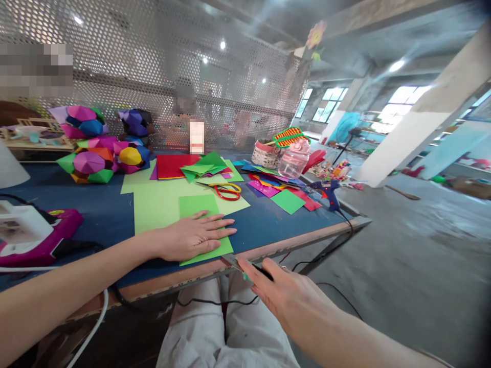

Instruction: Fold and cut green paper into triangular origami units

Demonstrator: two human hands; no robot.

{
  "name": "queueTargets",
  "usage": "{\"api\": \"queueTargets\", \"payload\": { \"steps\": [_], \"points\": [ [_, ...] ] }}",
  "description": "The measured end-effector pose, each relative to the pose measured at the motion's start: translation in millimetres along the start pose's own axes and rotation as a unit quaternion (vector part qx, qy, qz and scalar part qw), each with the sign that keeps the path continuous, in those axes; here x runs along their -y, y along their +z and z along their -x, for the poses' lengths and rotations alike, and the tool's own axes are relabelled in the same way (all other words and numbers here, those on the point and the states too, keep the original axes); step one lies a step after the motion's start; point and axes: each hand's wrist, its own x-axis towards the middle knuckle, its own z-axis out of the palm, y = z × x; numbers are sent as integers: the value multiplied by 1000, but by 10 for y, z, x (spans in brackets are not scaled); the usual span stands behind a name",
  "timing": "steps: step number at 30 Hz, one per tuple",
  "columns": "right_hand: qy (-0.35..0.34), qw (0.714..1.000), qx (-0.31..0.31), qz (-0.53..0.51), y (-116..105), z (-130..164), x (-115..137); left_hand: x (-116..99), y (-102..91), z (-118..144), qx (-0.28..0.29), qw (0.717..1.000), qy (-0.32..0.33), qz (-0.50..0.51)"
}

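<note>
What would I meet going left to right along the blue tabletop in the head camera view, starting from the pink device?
Pink and white device → left hand flat on the green paper sheet → red-handled scissors → clear pink plastic bottle → blue hot glue gun.

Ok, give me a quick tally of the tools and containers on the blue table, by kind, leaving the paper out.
Scissors: 1
Glue gun: 1
Pink jar: 1
Woven basket: 1
Cutter, held in the right hand at the table edge: 1
Total: 5
The left hand lies flat on the green sheet.
</note>
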Motion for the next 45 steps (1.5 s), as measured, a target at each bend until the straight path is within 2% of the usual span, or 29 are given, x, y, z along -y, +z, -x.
{"api": "queueTargets", "payload": {
  "steps": [5,11,21,28,45],
  "points": [
    [22,999,19,-20,-63,-23,127,-11,-3,2,-7,1000,-4,4],
    [18,998,-32,-44,-40,-39,210,11,10,1,-9,1000,2,13],
    [5,999,-30,-32,-62,-103,299,32,20,4,-12,1000,10,19],
    [35,999,40,-4,-118,-158,417,40,25,-9,-4,1000,5,15],
    [15,998,54,-6,-235,-202,548,28,-2,-12,21,1000,2,-12]
  ]
}}
